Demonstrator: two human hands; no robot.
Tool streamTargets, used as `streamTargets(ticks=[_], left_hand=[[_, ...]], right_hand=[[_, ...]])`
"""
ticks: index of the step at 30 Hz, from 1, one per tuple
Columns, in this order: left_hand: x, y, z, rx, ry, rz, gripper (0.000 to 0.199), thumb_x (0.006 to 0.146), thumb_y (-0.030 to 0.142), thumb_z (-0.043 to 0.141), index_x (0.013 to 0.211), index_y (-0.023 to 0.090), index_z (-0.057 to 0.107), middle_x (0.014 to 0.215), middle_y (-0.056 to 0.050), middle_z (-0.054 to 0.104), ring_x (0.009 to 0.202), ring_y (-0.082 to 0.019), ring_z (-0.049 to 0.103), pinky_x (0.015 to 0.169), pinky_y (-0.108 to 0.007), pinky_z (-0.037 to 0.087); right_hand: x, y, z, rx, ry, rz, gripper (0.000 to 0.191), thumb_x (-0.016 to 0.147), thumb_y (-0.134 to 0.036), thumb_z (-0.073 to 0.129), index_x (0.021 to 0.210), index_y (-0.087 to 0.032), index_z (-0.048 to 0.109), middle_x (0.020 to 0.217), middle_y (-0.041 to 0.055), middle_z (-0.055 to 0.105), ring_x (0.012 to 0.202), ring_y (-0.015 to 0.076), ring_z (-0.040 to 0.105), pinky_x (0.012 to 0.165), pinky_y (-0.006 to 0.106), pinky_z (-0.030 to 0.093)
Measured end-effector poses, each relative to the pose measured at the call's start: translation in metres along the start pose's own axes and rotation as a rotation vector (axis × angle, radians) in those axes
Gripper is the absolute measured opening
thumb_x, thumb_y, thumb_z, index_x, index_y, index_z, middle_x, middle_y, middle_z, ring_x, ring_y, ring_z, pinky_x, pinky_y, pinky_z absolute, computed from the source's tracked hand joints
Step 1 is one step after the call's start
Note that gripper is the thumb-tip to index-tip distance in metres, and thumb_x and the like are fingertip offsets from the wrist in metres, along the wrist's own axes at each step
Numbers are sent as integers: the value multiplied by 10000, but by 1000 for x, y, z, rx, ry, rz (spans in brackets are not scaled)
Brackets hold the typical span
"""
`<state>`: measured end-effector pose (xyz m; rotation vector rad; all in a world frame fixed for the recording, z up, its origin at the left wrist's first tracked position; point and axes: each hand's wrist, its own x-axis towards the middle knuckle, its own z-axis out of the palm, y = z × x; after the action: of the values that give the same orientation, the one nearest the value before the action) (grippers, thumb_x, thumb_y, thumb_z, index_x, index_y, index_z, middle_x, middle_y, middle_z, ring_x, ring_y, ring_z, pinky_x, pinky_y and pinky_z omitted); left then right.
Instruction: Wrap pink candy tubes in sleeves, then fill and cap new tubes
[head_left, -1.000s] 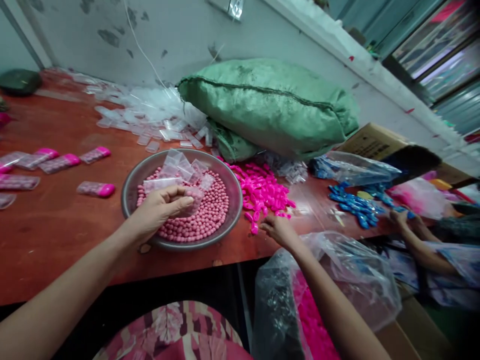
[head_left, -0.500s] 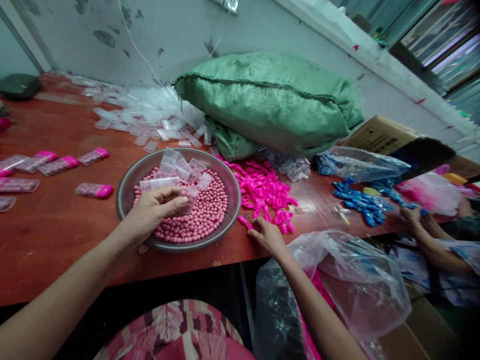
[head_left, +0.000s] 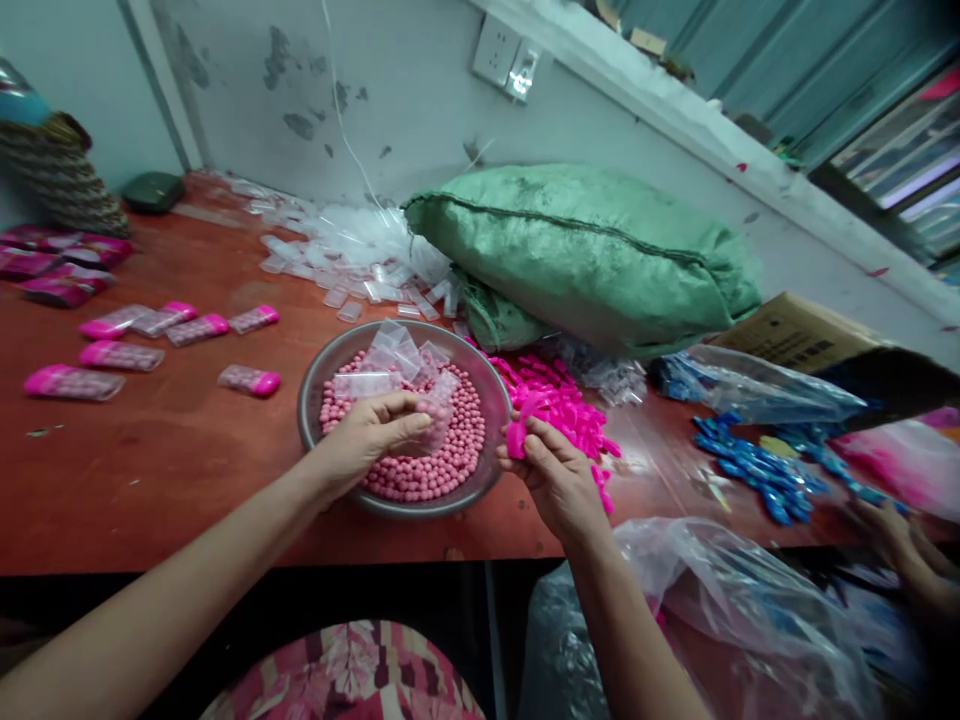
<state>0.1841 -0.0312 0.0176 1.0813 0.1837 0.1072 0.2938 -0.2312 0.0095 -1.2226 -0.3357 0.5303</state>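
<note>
Over a metal bowl [head_left: 307,400] of pink beads [head_left: 420,477], my left hand [head_left: 382,430] pinches a clear case [head_left: 440,410] with beads inside. Other clear cases [head_left: 391,352] lie on the beads. My right hand [head_left: 555,475], just off the bowl's right rim, holds a bright pink cap [head_left: 516,437] between thumb and fingers. Behind it spreads a pile of pink caps [head_left: 574,415]. Several filled cases with pink ends, one of them a lone case [head_left: 250,380], lie on the red table [head_left: 187,480] to the left.
A green sack [head_left: 600,260] lies behind the bowl beside a heap of clear cases [head_left: 360,245]. Blue pieces [head_left: 765,470], a cardboard box [head_left: 795,335] and a person's hands [head_left: 896,535] are at the right. A plastic bag [head_left: 735,580] hangs at the front edge.
My right hand has risen from the table beside the pink pile and come nearer my left hand, now with a pink cap in its fingers. The camera view has shifted left.
</note>
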Motion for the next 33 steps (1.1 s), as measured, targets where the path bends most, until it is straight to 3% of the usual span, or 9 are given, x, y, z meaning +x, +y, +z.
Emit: streamTargets(ticks=[4, 9, 15, 21, 24, 27, 33], left_hand=[[0, -1, 2, -76, 17, 38, 228, 685, 246, 681, 868, 123, 622, 863, -56, 656, 752, -146, 617, 752, -310, 498], [2, -7, -3, -115, 126, 125, 265, 664, 268, 695, 874, 123, 621, 790, -30, 646, 720, -131, 607, 738, -288, 485], [0, -2, 1, -48, 139, 156, 281, 645, 290, 700, 859, 121, 634, 795, -39, 650, 720, -139, 601, 720, -286, 481], [-7, -1, -1, 315, 114, 263, 287, 771, 310, 564, 993, 142, 635, 885, -52, 649, 778, -162, 588, 710, -273, 471], [-11, -3, 0, 500, 93, 332, 291, 803, 318, 524, 1030, 173, 634, 894, -35, 654, 778, -159, 583, 696, -253, 452], [-14, -2, 2, 619, 112, 385, 269, 819, 310, 505, 1008, 184, 648, 880, -27, 663, 806, -169, 589, 725, -257, 441], [-17, -4, 4, 740, 175, 459, 231, 827, 293, 498, 947, 194, 670, 882, -37, 687, 849, -184, 617, 767, -266, 449]], right_hand=[[10, 7, 42, -53, -132, 49, 258, 688, -297, 691, 915, -207, 607, 730, -31, 600, 582, 105, 607, 572, 267, 564], [15, 17, 66, -268, -123, -59, 211, 731, -326, 646, 890, -191, 618, 758, -24, 584, 660, 109, 591, 582, 253, 566], [12, 15, 62, -602, -142, -179, 313, 739, -341, 628, 1007, -182, 603, 812, 24, 645, 699, 165, 626, 667, 318, 550], [24, -7, 56, -853, -136, -478, 242, 796, -306, 562, 1008, -190, 577, 881, 54, 641, 781, 180, 610, 724, 317, 507], [27, -17, 62, -985, -278, -654, 168, 813, -267, 540, 961, -201, 587, 873, 49, 635, 815, 179, 597, 745, 303, 482], [27, -21, 66, -1059, -427, -726, 147, 831, -236, 519, 957, -195, 581, 873, 49, 636, 806, 167, 595, 730, 281, 471], [20, -20, 61, -1176, -491, -737, 120, 852, -217, 489, 955, -193, 546, 807, 42, 612, 739, 152, 581, 658, 251, 455]])
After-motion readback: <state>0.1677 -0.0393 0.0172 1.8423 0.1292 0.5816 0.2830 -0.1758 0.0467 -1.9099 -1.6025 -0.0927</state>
